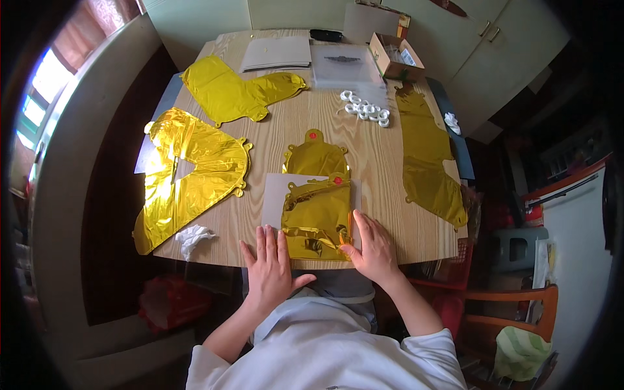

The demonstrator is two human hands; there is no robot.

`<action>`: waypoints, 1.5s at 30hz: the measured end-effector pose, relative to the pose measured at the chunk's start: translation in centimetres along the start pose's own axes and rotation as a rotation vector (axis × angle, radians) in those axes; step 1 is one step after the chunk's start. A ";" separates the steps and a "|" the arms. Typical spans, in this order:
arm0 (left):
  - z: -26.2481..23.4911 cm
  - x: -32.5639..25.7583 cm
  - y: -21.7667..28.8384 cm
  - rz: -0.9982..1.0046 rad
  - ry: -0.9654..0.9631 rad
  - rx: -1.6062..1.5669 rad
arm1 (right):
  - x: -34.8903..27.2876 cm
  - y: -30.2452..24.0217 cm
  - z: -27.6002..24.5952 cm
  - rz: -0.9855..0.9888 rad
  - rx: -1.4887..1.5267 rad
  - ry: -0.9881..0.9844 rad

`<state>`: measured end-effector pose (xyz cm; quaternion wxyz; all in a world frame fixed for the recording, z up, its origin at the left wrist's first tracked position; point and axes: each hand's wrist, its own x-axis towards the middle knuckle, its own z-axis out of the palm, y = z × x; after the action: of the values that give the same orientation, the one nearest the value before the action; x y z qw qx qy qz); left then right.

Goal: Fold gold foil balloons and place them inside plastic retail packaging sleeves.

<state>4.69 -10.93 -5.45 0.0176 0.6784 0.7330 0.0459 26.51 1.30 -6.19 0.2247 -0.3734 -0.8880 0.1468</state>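
In front of me a deflated gold foil balloon (318,207) lies folded on a white card (273,195), near the table's front edge. Its upper part (316,158) shows beyond the card, with a red dot on its tab. My left hand (270,270) rests flat at the foil's lower left corner, fingers stretched and thumb apart. Along the right side of the foil lies my right hand (372,247), fingers extended, its thumb touching the lower right corner. A thin orange strip (350,227) shows beside that thumb; I cannot tell what it is.
More flat gold foil balloons lie at the left (195,172), far left (227,88) and right (426,149). White ribbon rolls (367,110), a clear plastic sleeve (344,68), white sheets (277,52) and a cardboard box (396,57) lie farther back. Crumpled tissue (194,240) sits front left.
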 end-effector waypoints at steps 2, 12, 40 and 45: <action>-0.3 0.1 0.6 0.090 0.051 -0.056 | 0.1 0.0 0.0 0.003 0.007 0.013; 0.6 1.5 1.5 0.261 0.030 -0.162 | 0.3 -0.2 0.0 0.028 0.030 0.022; -0.1 1.8 1.4 0.267 -0.018 -0.104 | 9.9 5.5 1.6 0.415 0.591 -0.149; -0.1 1.8 1.4 0.267 -0.027 -0.102 | 11.3 7.5 1.5 0.315 0.777 -0.284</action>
<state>5.87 -9.04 -5.14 0.0558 0.7687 0.6326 0.0756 23.23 14.48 -7.45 0.1993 -0.3680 -0.7213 0.5520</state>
